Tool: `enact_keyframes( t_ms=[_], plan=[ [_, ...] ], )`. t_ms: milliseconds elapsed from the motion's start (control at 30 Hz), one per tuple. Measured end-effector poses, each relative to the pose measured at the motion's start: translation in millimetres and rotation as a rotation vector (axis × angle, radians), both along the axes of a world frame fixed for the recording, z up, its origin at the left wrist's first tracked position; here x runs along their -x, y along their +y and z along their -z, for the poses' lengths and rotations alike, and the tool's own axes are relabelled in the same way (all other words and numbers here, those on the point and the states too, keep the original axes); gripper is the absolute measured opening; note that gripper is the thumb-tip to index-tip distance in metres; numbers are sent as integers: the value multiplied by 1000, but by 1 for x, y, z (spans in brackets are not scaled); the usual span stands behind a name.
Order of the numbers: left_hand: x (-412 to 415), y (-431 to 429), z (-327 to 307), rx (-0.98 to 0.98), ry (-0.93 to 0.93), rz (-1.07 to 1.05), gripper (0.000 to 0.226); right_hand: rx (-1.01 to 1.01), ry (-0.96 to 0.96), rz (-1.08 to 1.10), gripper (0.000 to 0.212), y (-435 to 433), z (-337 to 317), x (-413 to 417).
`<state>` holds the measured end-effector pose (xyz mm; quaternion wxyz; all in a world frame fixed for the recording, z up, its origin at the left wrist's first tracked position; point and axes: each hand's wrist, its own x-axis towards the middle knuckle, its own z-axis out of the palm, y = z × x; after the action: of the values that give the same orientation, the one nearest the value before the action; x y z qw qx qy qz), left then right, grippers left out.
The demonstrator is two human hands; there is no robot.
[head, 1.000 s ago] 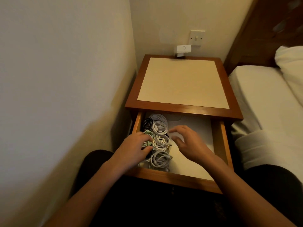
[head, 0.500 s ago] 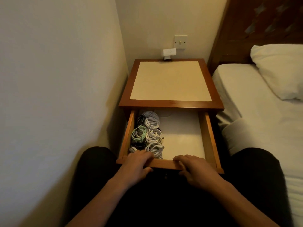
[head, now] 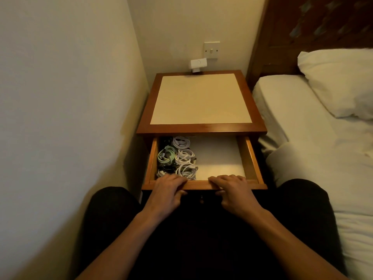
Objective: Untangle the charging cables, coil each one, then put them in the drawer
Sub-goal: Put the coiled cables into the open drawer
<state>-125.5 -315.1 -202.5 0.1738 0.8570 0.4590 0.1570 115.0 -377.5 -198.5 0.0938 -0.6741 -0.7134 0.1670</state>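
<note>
Where the person sits: facing a wooden bedside table (head: 201, 130) set between a wall and a bed, with dark-clothed knees (head: 113, 209) on either side of it.
Left wall (head: 60, 118): plain cream, running close along the table's left side.
Left hand (head: 167, 190): fingers bent over the top edge of the drawer front, thumb on the outer face below. It grips the board left of centre, just in front of the nearest coils.
Charging cables (head: 177, 158): all coiled and packed together in the left part of the drawer. A pale green coil (head: 166, 155) lies by the left wall, white coils (head: 184, 154) run beside it from front to back, and a dark cable (head: 165, 141) sits at the back left, partly under the tabletop.
Drawer (head: 250, 158): pulled part way out; its pale floor shows across the middle and right.
Right hand (head: 234, 190): fingers bent over the same top edge right of centre, thumb on the face below, gripping the board.
Tabletop: cream inlay panel (head: 201, 98) in a reddish-brown frame.
Back wall: white switch plate (head: 211, 49); a white plug-in adapter (head: 198, 64) sits below it to the left, just above the table's rear edge.
Right side: dark wooden headboard (head: 302, 33), bed (head: 302, 128) in white sheeting just beside the table, white pillow (head: 339, 81) at its head.
</note>
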Motion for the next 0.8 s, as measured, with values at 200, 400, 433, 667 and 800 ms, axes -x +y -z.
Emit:
enact_keyframes(
  t_ms=[200, 400, 433, 667, 800],
  plan=[
    [-10, 32, -3, -11, -14, -18, 46, -39, 15, 15, 61, 28, -5, -7],
    [-14, 59, 4, -17, -46, -61, 45, -97, 28, 31, 57, 52, 4, -6],
    [-15, 60, 5, -21, -42, -59, 46, -100, 23, 27, 58, 54, 4, -6],
    [-10, 40, -1, -77, -204, -277, 44, -170, 112, 145, 40, 39, 0, 1],
    [22, 39, -7, -12, -394, -656, 52, -256, 217, 215, 37, 18, -4, 8]
  ],
)
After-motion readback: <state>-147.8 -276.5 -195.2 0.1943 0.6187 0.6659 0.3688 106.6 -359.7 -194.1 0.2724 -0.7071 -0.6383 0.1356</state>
